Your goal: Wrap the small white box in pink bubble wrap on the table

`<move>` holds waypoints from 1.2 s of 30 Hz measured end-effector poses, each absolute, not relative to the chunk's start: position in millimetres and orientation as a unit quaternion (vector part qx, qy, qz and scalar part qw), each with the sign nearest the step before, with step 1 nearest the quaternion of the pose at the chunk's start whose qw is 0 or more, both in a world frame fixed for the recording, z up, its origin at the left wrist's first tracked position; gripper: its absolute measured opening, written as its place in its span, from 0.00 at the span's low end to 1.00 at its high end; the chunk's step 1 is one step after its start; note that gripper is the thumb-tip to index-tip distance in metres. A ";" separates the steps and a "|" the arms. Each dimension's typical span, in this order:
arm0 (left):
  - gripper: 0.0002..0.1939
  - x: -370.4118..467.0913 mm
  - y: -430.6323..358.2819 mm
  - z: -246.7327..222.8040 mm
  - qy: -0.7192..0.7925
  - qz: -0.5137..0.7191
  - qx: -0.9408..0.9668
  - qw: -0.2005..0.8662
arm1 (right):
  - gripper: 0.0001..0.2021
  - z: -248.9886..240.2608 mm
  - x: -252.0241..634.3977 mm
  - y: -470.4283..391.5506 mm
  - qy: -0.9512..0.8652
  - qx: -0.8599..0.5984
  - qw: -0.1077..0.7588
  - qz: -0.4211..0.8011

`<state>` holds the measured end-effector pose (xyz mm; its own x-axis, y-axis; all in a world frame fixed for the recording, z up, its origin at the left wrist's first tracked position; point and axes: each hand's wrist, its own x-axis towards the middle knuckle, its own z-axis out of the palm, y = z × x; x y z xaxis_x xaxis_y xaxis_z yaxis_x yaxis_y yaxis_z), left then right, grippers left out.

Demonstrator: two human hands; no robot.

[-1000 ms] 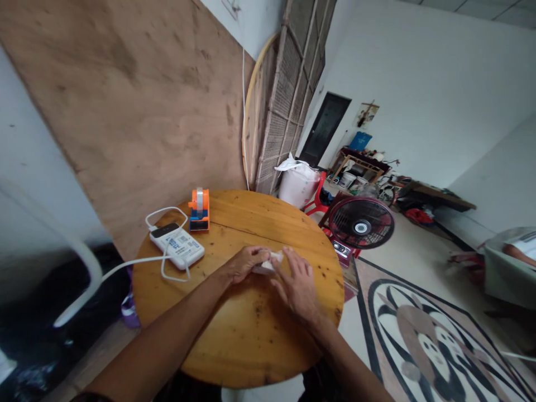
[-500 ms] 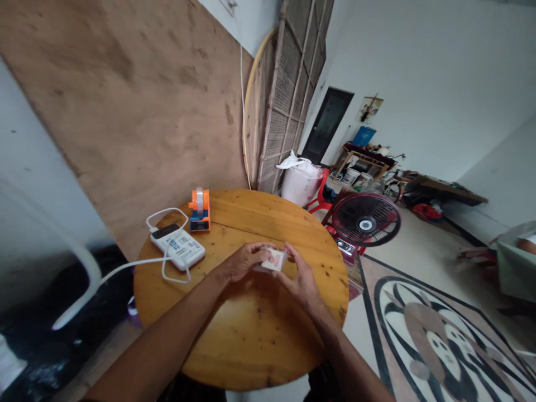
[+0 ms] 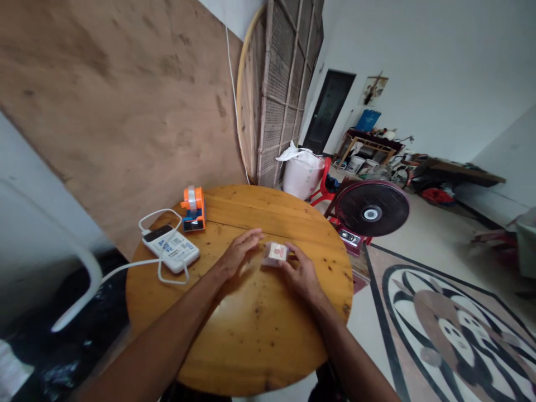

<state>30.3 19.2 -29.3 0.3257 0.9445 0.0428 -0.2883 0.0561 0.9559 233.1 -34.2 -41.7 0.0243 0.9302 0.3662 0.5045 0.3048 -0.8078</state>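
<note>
White w/ reddish print: small box, in clear film, located at fingertips of R hand, just L of its palm. R hand: narrow setting, thumb on near side of box, fingers at far R corner, i.e. box gripped at its R end. Whether box base contacts table or sits slightly above: cannot tell. L hand: wide, fingers extended & together, nothing held; positioned just L of box, apart from it, palm side twd box. Orange/blue tape dispenser: upright on table, beyond L hand & to its L, w/ clear roll fitted. White power bank: flat on table, L of L hand, nearer than dispenser; white cable looped over it & run off table edge, farther L. Off table: fan, beyond R hand & to its R; white sack, beyond R hand past far table edge, red chair adj. Panda floor inlay: well R of R hand.
</note>
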 end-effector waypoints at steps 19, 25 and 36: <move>0.39 41.5 7.0 -41.9 0.329 0.373 0.696 0.518 | 0.34 -59.6 240.5 -32.4 -0.678 -0.542 0.437 0.235; 0.39 35.6 4.6 -37.2 0.309 0.369 0.691 0.539 | 0.33 -55.1 237.2 -38.8 -0.696 -0.556 0.402 0.212; 0.32 36.0 9.2 -41.5 0.332 0.405 0.617 0.588 | 0.32 -55.9 233.8 -41.0 -0.702 -0.550 0.412 0.186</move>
